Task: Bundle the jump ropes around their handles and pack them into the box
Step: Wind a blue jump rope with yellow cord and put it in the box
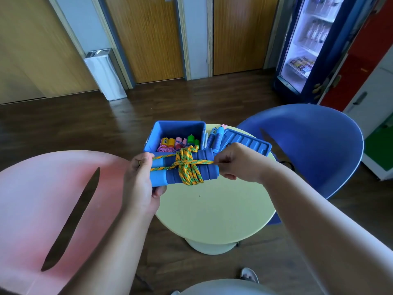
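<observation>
A pair of blue handles [209,171] is held level above the round table [212,209], gripped at its 9 o'clock end by the left hand [141,184]. An orange-and-green rope [187,165] is wound round them, and one strand is pinched at 3 o'clock by the right hand [236,161]. At the table's 12 o'clock a blue box [152,141] is set, with bundled ropes [168,145] inside; a lid [246,141] lies at 2 o'clock.

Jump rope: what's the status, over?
Left hand grips blue handles. Right hand pinches orange-green rope, wrapped round them. Blue box open behind, lid beside.
</observation>
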